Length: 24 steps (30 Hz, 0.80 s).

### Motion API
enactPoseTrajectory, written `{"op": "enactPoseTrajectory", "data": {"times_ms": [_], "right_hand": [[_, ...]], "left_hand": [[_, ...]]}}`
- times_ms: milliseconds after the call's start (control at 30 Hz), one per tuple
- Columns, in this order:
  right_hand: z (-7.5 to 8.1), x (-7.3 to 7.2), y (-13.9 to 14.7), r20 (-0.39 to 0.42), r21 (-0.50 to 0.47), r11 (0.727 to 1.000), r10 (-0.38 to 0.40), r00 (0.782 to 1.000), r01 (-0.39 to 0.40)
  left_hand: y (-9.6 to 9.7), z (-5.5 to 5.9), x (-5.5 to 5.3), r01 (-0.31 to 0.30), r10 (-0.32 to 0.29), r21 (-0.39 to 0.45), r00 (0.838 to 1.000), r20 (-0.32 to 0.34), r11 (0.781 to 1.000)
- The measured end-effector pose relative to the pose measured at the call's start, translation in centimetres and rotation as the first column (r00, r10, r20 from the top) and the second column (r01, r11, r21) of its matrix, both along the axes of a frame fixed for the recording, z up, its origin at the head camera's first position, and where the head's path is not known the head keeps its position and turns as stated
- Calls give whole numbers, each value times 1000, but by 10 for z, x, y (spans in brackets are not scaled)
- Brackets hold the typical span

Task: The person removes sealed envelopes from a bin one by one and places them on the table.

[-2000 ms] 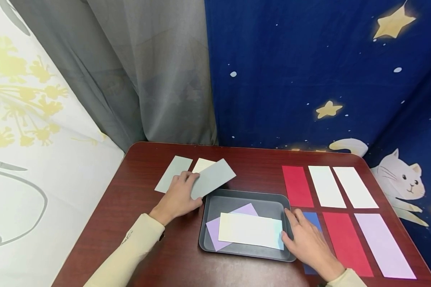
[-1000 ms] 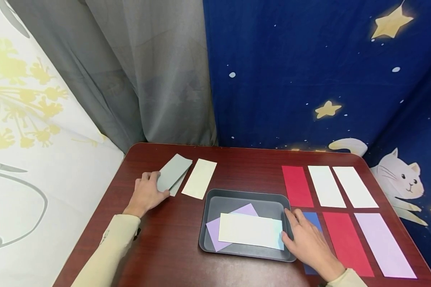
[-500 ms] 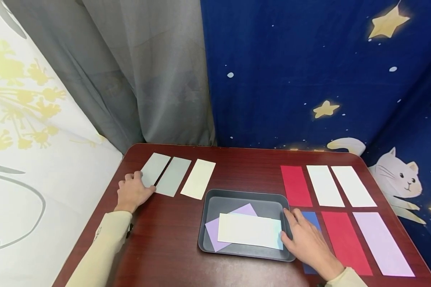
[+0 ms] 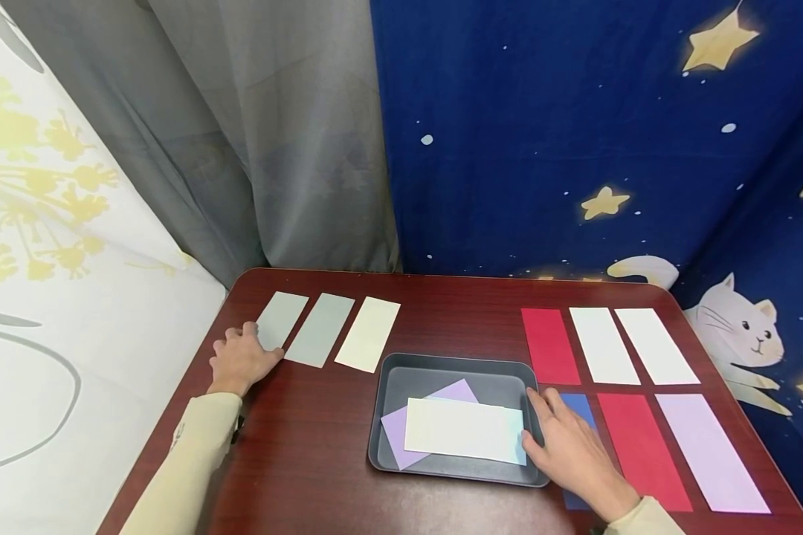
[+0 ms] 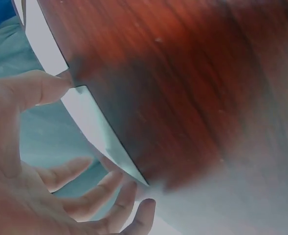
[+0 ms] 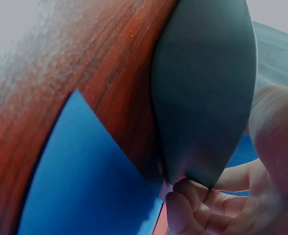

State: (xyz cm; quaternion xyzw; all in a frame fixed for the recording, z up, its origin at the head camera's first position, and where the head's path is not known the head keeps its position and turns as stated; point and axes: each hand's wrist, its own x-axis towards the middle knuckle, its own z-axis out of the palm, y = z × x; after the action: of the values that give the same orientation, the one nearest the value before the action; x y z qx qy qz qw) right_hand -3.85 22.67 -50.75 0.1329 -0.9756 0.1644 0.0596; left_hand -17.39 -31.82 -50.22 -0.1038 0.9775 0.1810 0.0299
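At the table's back left, my left hand (image 4: pixel 242 359) spans the near end of a pale grey paper card (image 4: pixel 281 319), lying flat. In the left wrist view the thumb is at one corner of this card (image 5: pixel 92 117) and curled fingers are at the other. Beside it lie a second grey card (image 4: pixel 321 331) and a cream card (image 4: pixel 368 334). My right hand (image 4: pixel 572 446) grips the right rim of a dark grey tray (image 4: pixel 468 364), its fingers bent at the outer wall in the right wrist view. Inside the tray, a cream-white card (image 4: pixel 465 429) overlaps a purple one (image 4: pixel 396 435).
On the right are two rows of cards: a red card (image 4: pixel 550 345) and two white cards (image 4: pixel 605 345) behind, then a blue card (image 4: pixel 578 409), another red card (image 4: pixel 645 453) and a lilac card (image 4: pixel 712 453) in front. Curtains (image 4: pixel 321 134) hang behind the table.
My left hand has carried a grey card from above the tray's back left corner to the far left of the row, laid it flat and slid it slightly nearer. The right hand stays on the rim.
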Motion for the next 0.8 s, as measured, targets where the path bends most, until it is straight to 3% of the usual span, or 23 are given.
{"op": "enactPoseTrajectory", "data": {"times_ms": [133, 233, 400, 500, 567, 800], "right_hand": [[0, 0, 0, 4, -2, 1000, 0, 1000, 0], [1, 0, 0, 7, -4, 1000, -2, 1000, 2], [2, 0, -1, 14, -7, 1000, -6, 1000, 6], [2, 0, -1, 19, -9, 1000, -8, 1000, 8], [3, 0, -1, 20, -11, 1000, -8, 1000, 8], [2, 0, -2, 26, -15, 1000, -9, 1000, 9]], "left_hand": [[12, 4, 1, 19, -19, 2, 999, -35, 1000], [29, 9, 4, 66, -67, -16, 994, -84, 998], [67, 24, 15, 167, -177, -67, 966, -189, 984], [93, 32, 25, 244, -258, -86, 931, -257, 966], [109, 37, 32, 301, -320, -108, 898, -303, 947], [159, 46, 59, 470, -518, -217, 780, -351, 856]]}}
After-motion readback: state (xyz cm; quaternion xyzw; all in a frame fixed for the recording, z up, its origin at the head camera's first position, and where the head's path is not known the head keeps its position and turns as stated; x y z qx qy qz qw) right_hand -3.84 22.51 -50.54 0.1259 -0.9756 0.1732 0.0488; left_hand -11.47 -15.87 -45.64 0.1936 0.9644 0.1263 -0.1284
